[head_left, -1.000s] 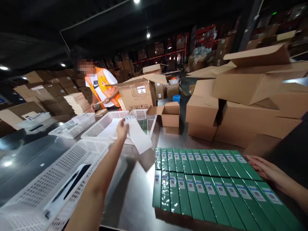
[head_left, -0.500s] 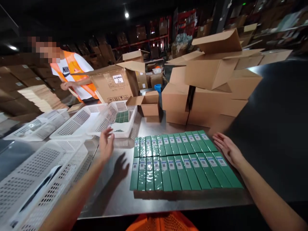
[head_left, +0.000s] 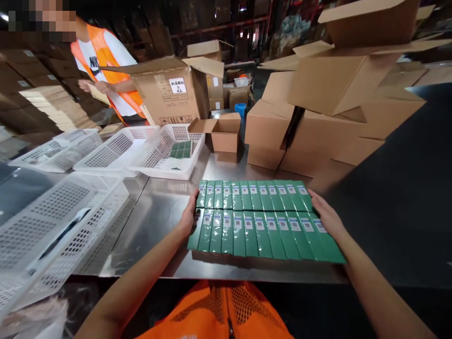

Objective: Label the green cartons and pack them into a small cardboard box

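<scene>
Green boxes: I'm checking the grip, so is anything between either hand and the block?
Nothing visible. The left hand presses flat against the left side of the green boxes, the right hand against the right side, on the steel table.

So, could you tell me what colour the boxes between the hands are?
Green boxes with small white labels, head view.

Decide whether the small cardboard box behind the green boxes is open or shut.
Open: the small cardboard box has its flap folded outward, showing its hollow inside.
</scene>
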The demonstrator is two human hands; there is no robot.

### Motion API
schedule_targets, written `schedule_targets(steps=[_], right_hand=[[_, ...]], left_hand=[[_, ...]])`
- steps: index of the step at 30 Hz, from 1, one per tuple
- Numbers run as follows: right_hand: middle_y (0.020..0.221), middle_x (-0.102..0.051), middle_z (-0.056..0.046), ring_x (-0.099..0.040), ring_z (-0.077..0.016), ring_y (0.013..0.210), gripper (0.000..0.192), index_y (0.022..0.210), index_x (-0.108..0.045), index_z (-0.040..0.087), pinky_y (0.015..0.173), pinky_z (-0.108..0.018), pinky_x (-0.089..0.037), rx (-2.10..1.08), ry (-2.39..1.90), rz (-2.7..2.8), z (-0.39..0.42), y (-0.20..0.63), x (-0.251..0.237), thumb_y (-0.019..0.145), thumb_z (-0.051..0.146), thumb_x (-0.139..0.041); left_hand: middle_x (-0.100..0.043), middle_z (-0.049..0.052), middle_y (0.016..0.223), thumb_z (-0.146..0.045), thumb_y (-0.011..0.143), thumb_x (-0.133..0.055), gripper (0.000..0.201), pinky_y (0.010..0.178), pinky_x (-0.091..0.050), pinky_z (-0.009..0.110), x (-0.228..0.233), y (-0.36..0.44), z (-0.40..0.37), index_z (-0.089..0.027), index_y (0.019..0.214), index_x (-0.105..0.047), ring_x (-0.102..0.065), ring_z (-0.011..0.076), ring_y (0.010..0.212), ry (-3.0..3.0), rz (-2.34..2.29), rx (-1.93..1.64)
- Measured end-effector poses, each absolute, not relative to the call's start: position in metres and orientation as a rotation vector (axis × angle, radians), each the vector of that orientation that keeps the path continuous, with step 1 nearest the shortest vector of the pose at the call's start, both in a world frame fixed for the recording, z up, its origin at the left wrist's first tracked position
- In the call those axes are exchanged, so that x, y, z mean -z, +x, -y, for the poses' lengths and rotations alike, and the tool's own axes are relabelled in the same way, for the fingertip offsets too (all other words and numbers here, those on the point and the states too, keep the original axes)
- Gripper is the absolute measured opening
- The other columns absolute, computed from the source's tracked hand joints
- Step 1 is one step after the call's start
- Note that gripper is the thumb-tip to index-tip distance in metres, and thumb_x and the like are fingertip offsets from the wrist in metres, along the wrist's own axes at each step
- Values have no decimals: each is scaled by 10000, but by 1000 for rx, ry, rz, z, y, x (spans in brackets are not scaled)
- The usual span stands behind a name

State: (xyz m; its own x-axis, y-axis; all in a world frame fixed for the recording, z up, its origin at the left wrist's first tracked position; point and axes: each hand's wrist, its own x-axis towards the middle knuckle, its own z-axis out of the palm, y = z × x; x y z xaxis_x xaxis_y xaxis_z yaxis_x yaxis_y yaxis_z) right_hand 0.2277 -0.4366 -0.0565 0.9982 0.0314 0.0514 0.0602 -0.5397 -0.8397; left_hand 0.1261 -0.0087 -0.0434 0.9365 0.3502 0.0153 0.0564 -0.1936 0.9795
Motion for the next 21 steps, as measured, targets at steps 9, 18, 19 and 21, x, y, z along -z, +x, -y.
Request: schedule_targets(steps=[9,18,19,21], right_hand=[[1621,-144,-226,-41,-366,1508,915,1536,-239,29,1207,-595,-76,302,-2748,570,387,199,11,904,674,-380],[1620,-143,-222,-59,-369,1504,836,1559,-178,57,1193,-625,-100,76,-2745,666,342,192,-6,946,609,-312],[1623,-140,-216,-43,-364,1507,800,1559,-180,60,1192,-631,-84,154,-2733,683,332,185,-4,959,575,-302],[1619,-186,-193,-74,-348,1509,729,1551,-242,88,1199,-619,-73,134,-2719,761,313,172,6,965,516,-319]], left_hand=[[-141,176,1635,-560,911,-452,768,1217,-21,543,17,131,31,-88,1508,-351,-17,321,1521,2596,127,-216],[-132,201,1626,-535,968,-320,754,1204,-41,581,-2,143,85,-40,1535,-273,-1,362,1513,2869,292,-225],[-106,196,1632,-505,980,-301,734,1212,-34,564,0,144,97,-31,1539,-254,29,346,1515,2859,350,-266],[-130,204,1629,-453,990,-286,698,1222,-46,537,8,141,120,-15,1533,-262,-13,335,1519,2865,438,-153]])
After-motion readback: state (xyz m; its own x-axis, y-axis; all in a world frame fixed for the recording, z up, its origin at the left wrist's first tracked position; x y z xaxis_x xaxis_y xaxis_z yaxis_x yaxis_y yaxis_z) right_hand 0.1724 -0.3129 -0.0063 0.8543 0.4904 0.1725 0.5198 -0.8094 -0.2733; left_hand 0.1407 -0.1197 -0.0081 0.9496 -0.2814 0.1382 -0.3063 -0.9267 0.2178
